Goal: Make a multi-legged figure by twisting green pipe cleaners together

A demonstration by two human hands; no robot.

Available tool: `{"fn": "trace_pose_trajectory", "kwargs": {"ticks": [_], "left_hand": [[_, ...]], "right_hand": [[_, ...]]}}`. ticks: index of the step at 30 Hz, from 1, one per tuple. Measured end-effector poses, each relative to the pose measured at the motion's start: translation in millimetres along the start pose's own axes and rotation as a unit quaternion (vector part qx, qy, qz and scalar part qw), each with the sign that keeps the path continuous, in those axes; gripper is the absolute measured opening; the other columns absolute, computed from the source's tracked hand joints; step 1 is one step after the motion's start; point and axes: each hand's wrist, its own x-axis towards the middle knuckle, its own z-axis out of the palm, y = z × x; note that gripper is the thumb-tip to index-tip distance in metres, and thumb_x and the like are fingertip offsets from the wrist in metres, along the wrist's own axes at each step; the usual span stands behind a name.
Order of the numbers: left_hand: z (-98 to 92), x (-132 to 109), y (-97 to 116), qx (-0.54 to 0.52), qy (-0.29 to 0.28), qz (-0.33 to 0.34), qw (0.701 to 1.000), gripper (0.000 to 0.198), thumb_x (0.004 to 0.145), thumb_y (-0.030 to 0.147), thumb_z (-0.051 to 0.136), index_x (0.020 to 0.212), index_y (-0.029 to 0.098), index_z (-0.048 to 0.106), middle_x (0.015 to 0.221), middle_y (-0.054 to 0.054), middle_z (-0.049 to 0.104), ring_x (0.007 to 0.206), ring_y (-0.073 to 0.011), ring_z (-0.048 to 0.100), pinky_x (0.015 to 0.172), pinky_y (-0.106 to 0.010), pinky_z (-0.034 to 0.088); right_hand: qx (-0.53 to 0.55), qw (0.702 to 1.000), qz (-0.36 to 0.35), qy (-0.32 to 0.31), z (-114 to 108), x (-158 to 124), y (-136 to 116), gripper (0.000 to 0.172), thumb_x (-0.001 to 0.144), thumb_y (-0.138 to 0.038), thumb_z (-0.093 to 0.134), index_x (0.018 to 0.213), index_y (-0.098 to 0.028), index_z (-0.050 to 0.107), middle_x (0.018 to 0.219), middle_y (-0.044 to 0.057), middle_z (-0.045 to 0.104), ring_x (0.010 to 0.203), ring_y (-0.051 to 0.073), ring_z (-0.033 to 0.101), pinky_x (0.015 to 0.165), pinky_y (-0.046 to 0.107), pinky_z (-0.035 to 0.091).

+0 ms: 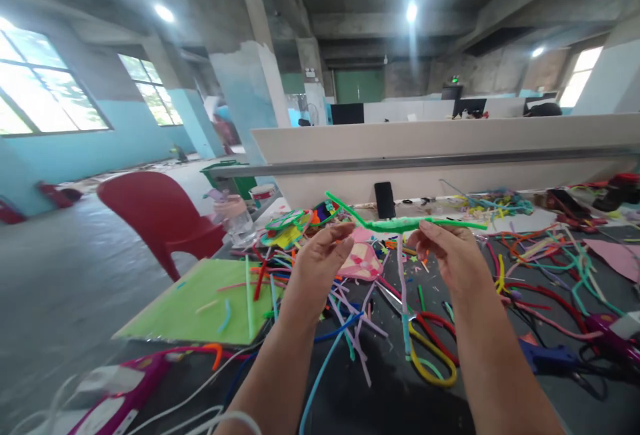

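My right hand (pixel 447 248) pinches a bent green pipe cleaner (pixel 400 224), raised above the table, its middle part wider and paler. Around its left bend, the thumb and fingers of my left hand (pixel 325 255) are closed; the exact contact is hard to see. A lilac strip with a blue-green lower end (pixel 403 288) runs down below the green piece; whether it is joined to it I cannot tell. Beneath my hands lie a pink decorated shape (pixel 361 262), scattered lilac pipe cleaners (pixel 357 325) and scissors with red and yellow handles (pixel 435 345).
A green sheet (pixel 190 302) lies at the left, near a purple glue gun (pixel 125 392). Another glue gun (pixel 555 358) and tangled pipe cleaners (pixel 545 248) are on the right. A phone (pixel 385 200) leans against the low partition (pixel 425 138). A red chair (pixel 150 212) stands left.
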Motion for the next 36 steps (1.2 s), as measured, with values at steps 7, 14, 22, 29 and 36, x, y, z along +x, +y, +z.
{"fn": "trace_pose_trajectory", "kwargs": {"ticks": [7, 14, 22, 29, 36], "left_hand": [[1.2, 2, -9, 0.018, -0.037, -0.006, 0.999, 0.018, 0.072, 0.031, 0.073, 0.074, 0.014, 0.068, 0.07, -0.001, 0.064, 0.069, -0.0113, 0.057, 0.067, -0.022, 0.043], [0.6, 1, -11, -0.009, -0.052, -0.053, 0.997, 0.021, 0.072, 0.03, 0.073, 0.066, 0.012, 0.063, 0.054, 0.001, 0.054, 0.051, -0.0067, 0.048, 0.051, -0.019, 0.036], [1.6, -2, -4, -0.099, -0.052, -0.121, 0.986, 0.02, 0.062, 0.022, 0.079, 0.073, 0.012, 0.065, 0.054, 0.004, 0.05, 0.042, -0.0017, 0.036, 0.04, -0.016, 0.023], [1.9, -1, -4, -0.122, -0.048, -0.109, 0.985, 0.017, 0.062, 0.019, 0.077, 0.07, 0.012, 0.063, 0.05, 0.005, 0.046, 0.039, -0.0004, 0.032, 0.038, -0.015, 0.02], [0.6, 7, -6, -0.126, -0.048, -0.123, 0.983, 0.021, 0.07, 0.028, 0.075, 0.075, 0.011, 0.061, 0.053, 0.004, 0.047, 0.041, -0.001, 0.036, 0.038, -0.013, 0.023]], "right_hand": [[-0.003, 0.998, 0.031, -0.052, 7, -1, 11, 0.022, 0.075, -0.035, 0.07, 0.063, -0.017, 0.072, 0.062, 0.005, 0.07, 0.044, 0.009, 0.054, 0.045, 0.022, 0.042], [0.004, 0.996, 0.03, -0.078, 9, -3, 8, 0.019, 0.075, -0.036, 0.07, 0.07, -0.018, 0.074, 0.065, 0.004, 0.071, 0.044, 0.009, 0.053, 0.044, 0.022, 0.04], [0.01, 0.995, 0.051, -0.081, 5, 0, 5, 0.026, 0.074, -0.034, 0.068, 0.058, -0.015, 0.072, 0.057, 0.007, 0.069, 0.041, 0.009, 0.051, 0.042, 0.022, 0.039], [0.035, 0.993, 0.083, -0.076, 10, -1, 8, 0.029, 0.073, -0.035, 0.067, 0.054, -0.014, 0.07, 0.053, 0.006, 0.067, 0.04, 0.009, 0.053, 0.042, 0.02, 0.042], [0.063, 0.985, 0.121, -0.103, 12, 0, 10, 0.044, 0.078, -0.057, 0.061, 0.075, -0.014, 0.072, 0.071, 0.008, 0.072, 0.051, 0.011, 0.06, 0.05, 0.023, 0.049]]}}
